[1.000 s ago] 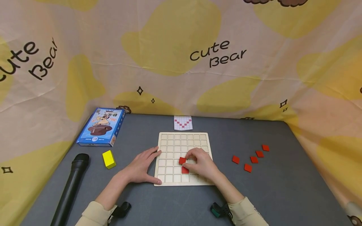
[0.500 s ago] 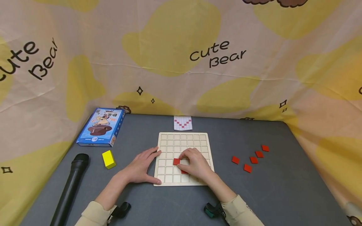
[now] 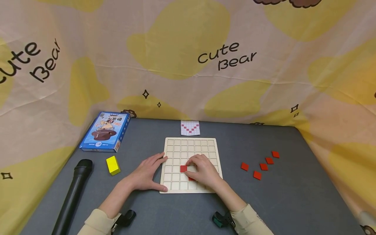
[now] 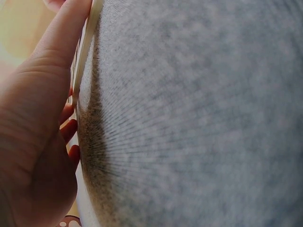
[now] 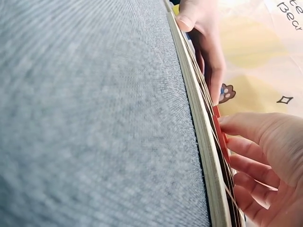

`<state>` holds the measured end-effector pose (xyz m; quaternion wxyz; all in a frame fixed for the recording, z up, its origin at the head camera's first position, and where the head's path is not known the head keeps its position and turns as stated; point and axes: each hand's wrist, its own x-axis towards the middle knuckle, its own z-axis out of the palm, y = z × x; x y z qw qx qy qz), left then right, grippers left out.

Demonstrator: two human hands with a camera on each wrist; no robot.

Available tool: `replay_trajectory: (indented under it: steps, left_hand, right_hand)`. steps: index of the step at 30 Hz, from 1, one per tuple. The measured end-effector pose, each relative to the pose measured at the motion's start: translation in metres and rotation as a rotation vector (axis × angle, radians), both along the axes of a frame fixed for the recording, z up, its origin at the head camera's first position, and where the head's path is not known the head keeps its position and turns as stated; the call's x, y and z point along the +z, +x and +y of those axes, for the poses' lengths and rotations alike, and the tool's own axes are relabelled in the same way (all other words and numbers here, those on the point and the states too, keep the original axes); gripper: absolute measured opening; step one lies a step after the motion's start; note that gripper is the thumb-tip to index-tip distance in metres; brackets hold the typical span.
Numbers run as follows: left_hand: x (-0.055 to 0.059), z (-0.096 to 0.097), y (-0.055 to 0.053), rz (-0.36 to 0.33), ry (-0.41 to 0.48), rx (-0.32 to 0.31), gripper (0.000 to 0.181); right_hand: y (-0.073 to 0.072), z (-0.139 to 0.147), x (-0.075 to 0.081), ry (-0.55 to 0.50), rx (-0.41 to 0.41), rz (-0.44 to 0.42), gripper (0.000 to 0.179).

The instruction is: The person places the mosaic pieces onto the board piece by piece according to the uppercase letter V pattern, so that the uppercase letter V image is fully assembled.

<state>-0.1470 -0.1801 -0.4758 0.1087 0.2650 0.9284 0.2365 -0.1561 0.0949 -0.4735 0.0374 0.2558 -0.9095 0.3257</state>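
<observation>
A pale wooden grid board [image 3: 175,185] lies on the dark table. My left hand [image 3: 149,172] rests along its left edge, with fingers spread and the thumb at the near corner. My right hand [image 3: 204,170] is over the board, its thumb and index finger bent at the right side of a red square tile [image 3: 183,168], which lies flat and lined up with a grid cell. A second red tile [image 3: 191,179] sits one row nearer, partly hidden under the right hand. In the right wrist view, the thumb [image 5: 232,124] touches red tile edges at the board's surface.
Several loose red tiles [image 3: 263,166] lie to the right of the board. A pattern card [image 3: 190,128] is behind it. On the left are a yellow block [image 3: 113,165], a blue box [image 3: 105,132] and a black microphone [image 3: 73,192]. A printed cloth [image 3: 182,91] hangs behind.
The right hand has moved left with the red tile, from a tilted position to one flat and square with a cell. The left hand has stayed in place.
</observation>
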Motion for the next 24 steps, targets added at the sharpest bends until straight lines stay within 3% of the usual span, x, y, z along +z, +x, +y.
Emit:
replay_trajectory:
  steps: [17, 24]
  left_hand:
    - [0.002, 0.001, 0.001, 0.015, -0.014, -0.001, 0.114]
    - [0.001, 0.001, 0.001, 0.019, -0.008, -0.003, 0.115]
  right_hand:
    - [0.002, 0.004, -0.001, -0.065, 0.022, -0.015, 0.018]
    - [0.001, 0.017, 0.001, -0.168, -0.018, -0.037, 0.014]
